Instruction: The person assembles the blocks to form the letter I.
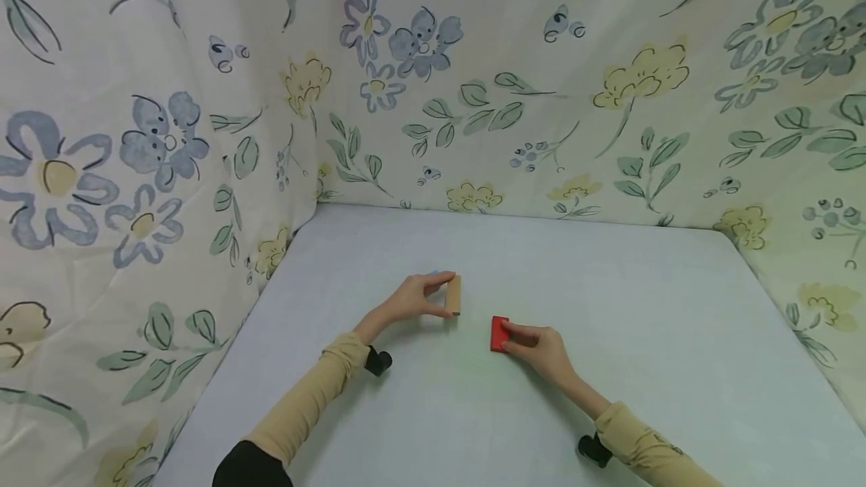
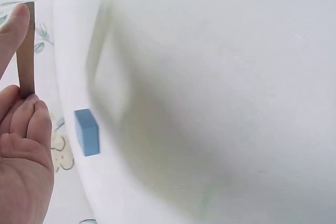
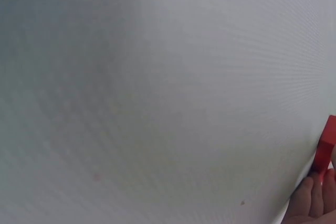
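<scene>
Fingers [image 1: 440,277] of two hands [image 1: 408,299] [image 1: 546,353] pinch one tan block [image 1: 454,296], one red block [image 1: 498,334].

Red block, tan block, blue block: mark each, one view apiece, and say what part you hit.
Red block [image 1: 498,334]: head view, middle of the face toward the camera.
Tan block [image 1: 454,296]: head view, middle of its long face.
Blue block [image 2: 90,136]: left wrist view, middle of its visible side.

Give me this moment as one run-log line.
left hand: pinches tan block above table | right hand: holds red block | blue block: on table, not held
</scene>
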{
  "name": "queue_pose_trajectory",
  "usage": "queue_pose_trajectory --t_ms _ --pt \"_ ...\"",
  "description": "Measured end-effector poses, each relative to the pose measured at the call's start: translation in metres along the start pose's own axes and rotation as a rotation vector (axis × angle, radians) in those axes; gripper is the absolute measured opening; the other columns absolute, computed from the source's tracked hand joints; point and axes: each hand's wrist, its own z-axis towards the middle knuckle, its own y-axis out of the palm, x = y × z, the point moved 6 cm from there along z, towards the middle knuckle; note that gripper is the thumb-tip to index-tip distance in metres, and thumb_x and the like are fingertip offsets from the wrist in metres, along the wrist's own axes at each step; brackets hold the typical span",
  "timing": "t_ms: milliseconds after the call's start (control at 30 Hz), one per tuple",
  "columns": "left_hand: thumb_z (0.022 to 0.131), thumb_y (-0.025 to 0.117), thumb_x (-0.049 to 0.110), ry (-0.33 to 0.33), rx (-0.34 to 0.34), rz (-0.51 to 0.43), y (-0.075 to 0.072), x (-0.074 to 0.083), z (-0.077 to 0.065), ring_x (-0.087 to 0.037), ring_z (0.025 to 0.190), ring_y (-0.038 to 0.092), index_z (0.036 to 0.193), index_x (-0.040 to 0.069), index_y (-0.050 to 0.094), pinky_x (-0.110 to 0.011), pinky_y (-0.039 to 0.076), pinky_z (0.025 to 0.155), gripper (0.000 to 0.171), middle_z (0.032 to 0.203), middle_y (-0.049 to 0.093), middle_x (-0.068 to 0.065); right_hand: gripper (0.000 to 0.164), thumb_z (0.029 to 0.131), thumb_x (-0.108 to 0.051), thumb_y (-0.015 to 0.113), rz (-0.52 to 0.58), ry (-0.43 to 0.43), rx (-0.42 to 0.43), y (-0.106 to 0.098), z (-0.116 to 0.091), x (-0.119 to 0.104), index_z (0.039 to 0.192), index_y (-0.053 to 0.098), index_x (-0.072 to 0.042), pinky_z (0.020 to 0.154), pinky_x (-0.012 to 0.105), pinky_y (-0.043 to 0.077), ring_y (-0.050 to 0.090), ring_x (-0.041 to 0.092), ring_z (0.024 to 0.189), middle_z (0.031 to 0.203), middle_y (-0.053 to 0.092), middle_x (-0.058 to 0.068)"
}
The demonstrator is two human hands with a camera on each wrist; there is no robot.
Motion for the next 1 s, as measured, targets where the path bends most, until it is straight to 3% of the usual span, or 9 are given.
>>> queue_pose_trajectory --t_ms 400,633,767,1000 --pt "0.073 0.082 0.014 0.020 0.049 -0.006 -0.019 0.029 0.010 -0.018 0.138 0.038 0.143 0.006 0.041 -0.023 0.038 0.107 0.082 0.150 0.040 -0.008 0.039 0.078 -0.020 0.078 -0.017 0.011 0.004 0.000 0.001 -0.001 0.116 0.070 -0.013 0.089 0.032 0.054 0.063 0.027 0.112 0.117 0.068 0.011" --pt "0.073 0.081 0.011 0.057 0.067 -0.033 -0.026 0.046 0.016 -0.019 0.139 0.037 0.143 0.006 0.041 -0.029 0.037 0.110 0.081 0.151 0.039 -0.008 0.039 0.078 -0.020 0.078 -0.012 -0.005 0.009 -0.001 0.001 -0.001 0.116 0.070 -0.013 0.088 0.023 0.052 0.062 0.027 0.112 0.115 0.069 0.010" --pt "0.072 0.081 0.010 0.058 0.064 -0.053 -0.023 0.052 0.019 -0.020 0.140 0.036 0.143 0.007 0.041 -0.031 0.036 0.111 0.081 0.151 0.038 -0.009 0.040 0.078 -0.020 0.078 -0.006 0.004 0.004 -0.001 0.001 0.000 0.117 0.069 -0.012 0.088 0.021 0.052 0.062 0.027 0.112 0.115 0.069 0.010" --pt "0.073 0.081 0.014 0.050 0.058 -0.021 -0.012 0.054 0.023 -0.018 0.140 0.035 0.144 0.006 0.040 -0.025 0.036 0.110 0.082 0.152 0.037 -0.008 0.040 0.078 -0.019 0.078 -0.018 0.007 0.006 0.001 0.001 0.000 0.116 0.069 -0.013 0.089 0.025 0.052 0.063 0.026 0.112 0.115 0.069 0.009"
